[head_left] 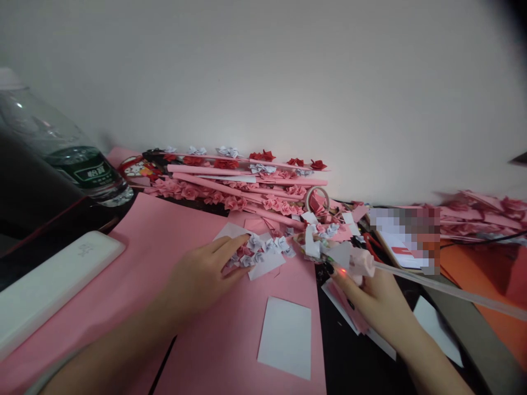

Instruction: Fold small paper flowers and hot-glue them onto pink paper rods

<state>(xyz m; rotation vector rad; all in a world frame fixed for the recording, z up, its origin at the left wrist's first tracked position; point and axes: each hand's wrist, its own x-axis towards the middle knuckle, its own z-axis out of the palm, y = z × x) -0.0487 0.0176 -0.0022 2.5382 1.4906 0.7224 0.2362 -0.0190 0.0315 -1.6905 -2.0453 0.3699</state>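
My left hand (pixel 209 267) reaches over the pink paper sheet (pixel 156 236), its fingers curled around a cluster of small folded paper flowers (pixel 259 249), mostly white with some pink. Beneath the cluster lies a piece of white paper (pixel 267 264). In my right hand (pixel 376 296) is a pale pink glue gun (pixel 362 262). Its red light glows near my thumb, and a long translucent glue stick (pixel 448 289) extends from its back to the right. The gun's nozzle is hard to make out among paper scraps. A blank white paper rectangle (pixel 285 337) rests on the pink sheet between my forearms.
Rolled pink paper sticks (pixel 222 187) with red, white and pink paper flowers lie along the wall. A tape roll (pixel 317 201) stands among them. At left are a water bottle (pixel 78 159) and a white power bank (pixel 61 282). A phone (pixel 405 241) and orange paper (pixel 473 269) are right.
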